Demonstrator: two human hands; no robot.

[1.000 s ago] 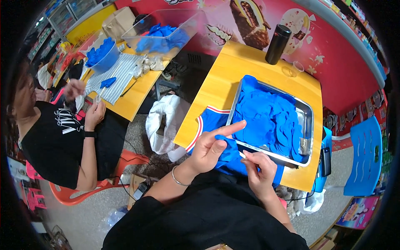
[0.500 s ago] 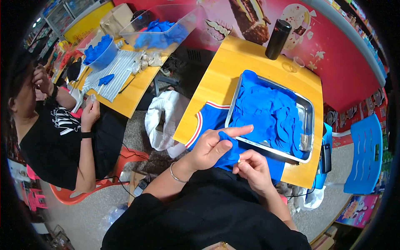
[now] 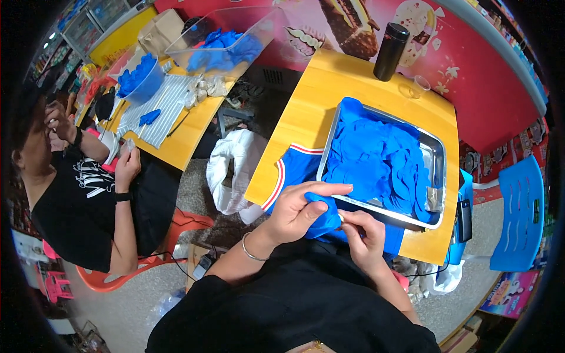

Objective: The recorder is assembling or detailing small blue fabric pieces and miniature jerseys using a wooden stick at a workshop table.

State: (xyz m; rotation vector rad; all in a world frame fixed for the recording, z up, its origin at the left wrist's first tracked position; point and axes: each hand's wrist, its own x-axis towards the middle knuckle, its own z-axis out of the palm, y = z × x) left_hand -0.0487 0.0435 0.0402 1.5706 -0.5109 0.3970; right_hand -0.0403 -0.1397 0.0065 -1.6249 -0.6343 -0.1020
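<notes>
My left hand (image 3: pixel 294 213) is closed on a soft blue cloth piece (image 3: pixel 325 222), its index finger stretched over the top. At the right end of that piece, the thumb and fingers of my right hand (image 3: pixel 365 236) pinch a small pale tip (image 3: pixel 341 217), too small to name. Just beyond my hands lies a metal tray (image 3: pixel 443 182) with a heap of thin blue cloth pieces (image 3: pixel 376 156) inside. Under the tray and my hands spreads a blue cloth with red-and-white trim (image 3: pixel 281 176).
The tray stands on a yellow table (image 3: pixel 294 129) with a black bottle (image 3: pixel 391 53) and a clear cup (image 3: pixel 419 87). At left, a person (image 3: pixel 76 200) sits by another table holding a blue-filled bowl (image 3: pixel 144 93) and a clear bin (image 3: pixel 276 26). A blue chair (image 3: pixel 518 217) stands right.
My right hand has shifted slightly up and right, still at the end of the blue cloth piece. My left index finger has dipped a little. The view has moved slightly.
</notes>
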